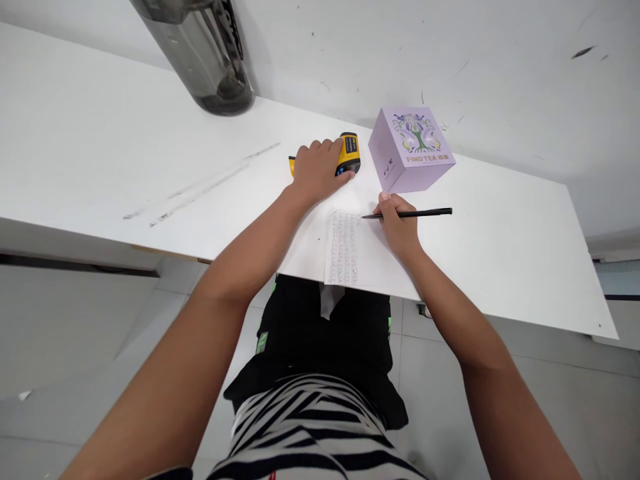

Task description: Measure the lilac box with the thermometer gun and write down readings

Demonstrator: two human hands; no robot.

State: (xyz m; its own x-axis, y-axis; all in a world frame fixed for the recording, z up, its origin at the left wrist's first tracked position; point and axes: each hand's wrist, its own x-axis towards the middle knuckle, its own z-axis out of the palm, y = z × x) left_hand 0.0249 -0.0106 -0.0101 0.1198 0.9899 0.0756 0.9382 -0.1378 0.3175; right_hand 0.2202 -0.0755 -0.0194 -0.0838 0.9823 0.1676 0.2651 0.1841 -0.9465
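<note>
My head camera gives me a flat white tabletop [505,247], then a thin white paper sheet [343,250], its written columns left of the right hand [401,228]. The left hand [316,167] curls over a boxy yellow-and-black device [349,149]; the right pinches a slim black pen [431,213] crosswise, tip leftward over the sheet.

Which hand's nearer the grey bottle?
Left. The left hand, around the yellow tool, is right of the bottle; the right hand, holding the black pen, is farther right.

White table [520,260], handwritten paper [343,247], yellow-and-black device [351,148], lilac box [413,150], dark translucent bottle [205,60]
</note>
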